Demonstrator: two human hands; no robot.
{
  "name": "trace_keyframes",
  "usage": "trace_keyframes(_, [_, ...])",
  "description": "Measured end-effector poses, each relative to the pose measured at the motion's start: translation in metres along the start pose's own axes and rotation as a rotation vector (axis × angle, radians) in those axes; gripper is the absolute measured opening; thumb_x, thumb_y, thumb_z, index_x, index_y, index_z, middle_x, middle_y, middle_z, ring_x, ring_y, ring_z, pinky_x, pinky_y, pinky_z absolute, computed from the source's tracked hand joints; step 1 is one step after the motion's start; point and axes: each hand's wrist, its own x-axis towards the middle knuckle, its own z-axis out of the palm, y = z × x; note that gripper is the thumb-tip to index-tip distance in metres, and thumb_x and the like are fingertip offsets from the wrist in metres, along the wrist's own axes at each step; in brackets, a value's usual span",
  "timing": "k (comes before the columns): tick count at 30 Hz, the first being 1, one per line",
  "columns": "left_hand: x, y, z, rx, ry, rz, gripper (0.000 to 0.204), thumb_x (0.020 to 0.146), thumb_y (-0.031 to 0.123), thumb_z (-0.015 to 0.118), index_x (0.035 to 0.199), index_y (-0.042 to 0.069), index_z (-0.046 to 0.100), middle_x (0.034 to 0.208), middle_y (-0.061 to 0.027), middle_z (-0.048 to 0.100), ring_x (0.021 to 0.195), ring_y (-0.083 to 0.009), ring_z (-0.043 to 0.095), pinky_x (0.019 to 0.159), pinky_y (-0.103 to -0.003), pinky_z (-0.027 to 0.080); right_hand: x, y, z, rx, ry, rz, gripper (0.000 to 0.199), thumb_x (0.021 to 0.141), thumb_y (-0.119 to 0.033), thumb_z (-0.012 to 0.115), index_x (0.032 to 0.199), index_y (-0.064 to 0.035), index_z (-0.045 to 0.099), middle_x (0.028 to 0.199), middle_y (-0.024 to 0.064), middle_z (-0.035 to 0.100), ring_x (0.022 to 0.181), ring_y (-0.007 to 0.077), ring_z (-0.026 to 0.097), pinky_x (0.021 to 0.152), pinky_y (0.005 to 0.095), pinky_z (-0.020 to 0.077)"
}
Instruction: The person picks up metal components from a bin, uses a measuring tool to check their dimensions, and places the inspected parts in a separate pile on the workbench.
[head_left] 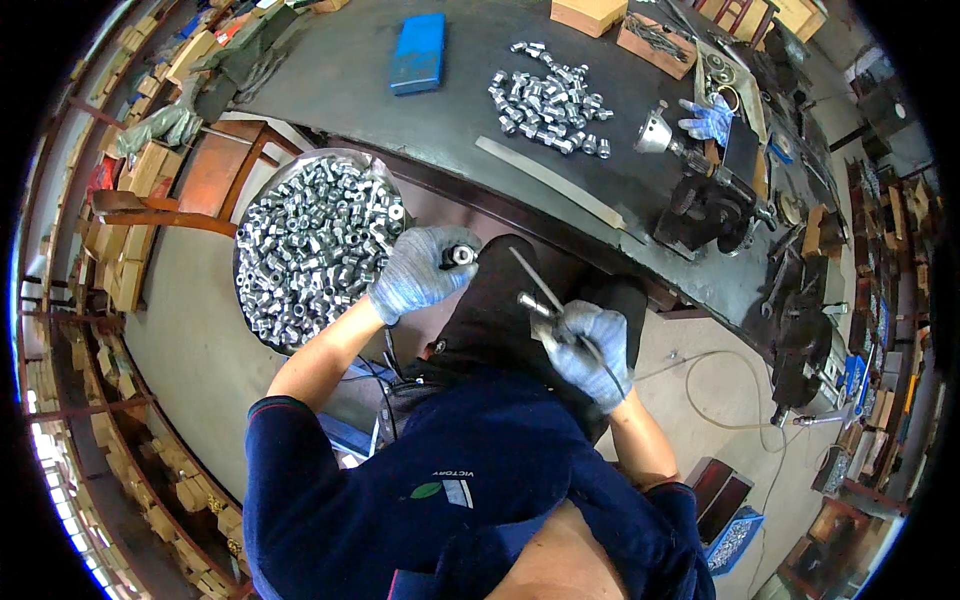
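My left hand (420,272), in a grey-blue work glove, is closed around a small silver metal fitting (461,255) held over my lap. My right hand (590,350), gloved the same way, grips a thin metal hand tool (540,305) whose rod points up and left toward the fitting. A round basin (262,195) full of several similar silver fittings sits just left of my left hand. A loose pile of the same fittings (550,98) lies on the dark workbench (340,80) ahead.
A blue box (418,52), a long metal strip (550,182), a small machine with a chuck (700,190) and a spare blue glove (708,118) lie on the bench. Wooden boxes line the left side. A hose (700,390) trails on the floor at right.
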Motion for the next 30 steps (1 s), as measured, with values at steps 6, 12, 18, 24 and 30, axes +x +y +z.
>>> trace_keyframes(6, [0.002,-0.009,0.005,0.26,0.225,0.101,0.015,0.071,0.011,0.068,0.086,0.008,0.066,0.067,-0.0114,0.059,0.057,-0.0235,0.058,0.054,-0.033,0.047,0.005,-0.026,-0.01,0.241,-0.093,-0.208,0.028,0.065,-0.016,0.078,0.057,-0.0123,0.052,0.055,0.006,0.05,0.048,0.0243,0.052,0.046,0.032,0.0418])
trace_keyframes(12, [0.003,-0.001,0.011,0.327,0.198,0.137,0.014,0.069,0.011,0.067,0.082,0.011,0.066,0.069,-0.0117,0.061,0.061,-0.0297,0.06,0.055,-0.037,0.047,0.011,-0.027,-0.001,0.231,-0.115,-0.163,0.03,0.065,-0.015,0.078,0.055,-0.0109,0.05,0.055,0.0085,0.051,0.048,0.0265,0.052,0.046,0.0318,0.0416])
trace_keyframes(18, [0.008,0.002,0.025,0.292,0.158,0.169,0.018,0.068,0.015,0.067,0.086,0.014,0.065,0.074,-0.0103,0.063,0.068,-0.0303,0.062,0.059,-0.04,0.048,0.026,-0.019,0.022,0.169,-0.038,-0.184,0.035,0.068,-0.013,0.076,0.051,-0.0086,0.046,0.052,0.01,0.044,0.046,0.0279,0.046,0.043,0.0354,0.0351])
trace_keyframes(24, [0.046,-0.007,0.024,0.413,0.09,0.096,0.023,0.071,0.028,0.069,0.087,0.012,0.065,0.074,-0.0155,0.063,0.066,-0.0356,0.061,0.058,-0.043,0.047,0.019,-0.008,0.015,-0.148,0.041,-0.219,0.032,0.069,-0.024,0.074,0.048,-0.0122,0.053,0.05,0.0083,0.049,0.045,0.0251,0.053,0.04,0.0344,0.0401])
trace_keyframes(30, [0.15,-0.02,-0.001,0.334,0.124,-0.027,0.038,0.072,0.036,0.074,0.094,0.005,0.068,0.084,-0.0151,0.069,0.076,-0.0273,0.067,0.071,-0.038,0.05,0.004,-0.004,-0.01,-0.032,0.15,-0.121,0.027,0.066,-0.014,0.075,0.054,-0.0108,0.051,0.054,0.0086,0.05,0.047,0.0256,0.053,0.044,0.032,0.0412])
